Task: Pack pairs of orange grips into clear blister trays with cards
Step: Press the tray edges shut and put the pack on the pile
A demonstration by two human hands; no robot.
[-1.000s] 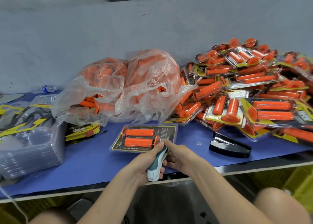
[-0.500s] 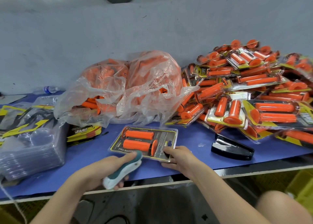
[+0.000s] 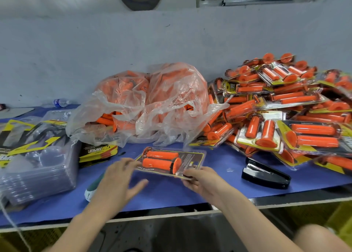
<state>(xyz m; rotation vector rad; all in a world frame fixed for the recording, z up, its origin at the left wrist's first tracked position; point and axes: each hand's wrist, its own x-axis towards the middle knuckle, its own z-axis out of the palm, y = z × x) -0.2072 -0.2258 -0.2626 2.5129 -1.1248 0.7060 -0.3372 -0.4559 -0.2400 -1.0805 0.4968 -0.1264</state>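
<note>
Dropped the teal stapler [image 3: 95,185] since a sec ago: it now lies on the counter [image 3: 162,192] under my left hand [image 3: 118,183]. That hand is off it, fingers spread & holding nothing, tips just beside the left end of the blister pack [image 3: 171,162]. My right hand [image 3: 205,183] pinches the pack's near right corner. The pack sits in front of me near the counter's front edge, w/ two orange grips [image 3: 158,164] side by side under the clear tray & card behind. It looks closed, so I judge this one done bar tossing it aside.

Black stapler [image 3: 264,175] lies to the right, apart from the pack. To the left is a stack of empty clear trays [image 3: 38,173] w/ yellow-black cards [image 3: 97,152] beside it, so plenty left to fill.

Further back, the plastic bag [image 3: 148,103] holds many loose grips. Back right is a big heap of finished packs [image 3: 285,109]. I'd say well into the job, not near the end. Water bottle [image 3: 59,102] lies by the wall.
</note>
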